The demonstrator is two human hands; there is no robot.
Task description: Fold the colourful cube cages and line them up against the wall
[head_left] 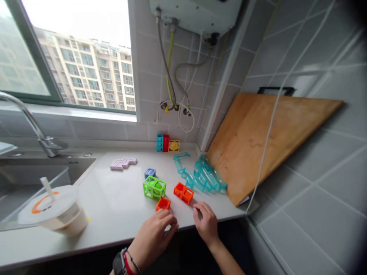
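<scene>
Two hands sit low in the centre of the frame: our left hand [156, 233] rests with fingers loosely curled, holding nothing, fingertips just below the small orange cube frame [163, 204]. Our right hand [205, 223] lies open and flat, near the double orange cube frame [183, 193]. Everything sits close to the counter's front edge, so a clumsy nudge could probably knock the small frame off. The green cube frame [154, 187] and teal track pieces [202, 176] lie just above. White countertop [114, 202], sink [34, 179] and lidded cup [54, 210] at left, wooden board [258, 141] leaning on grey tiles at right.
</scene>
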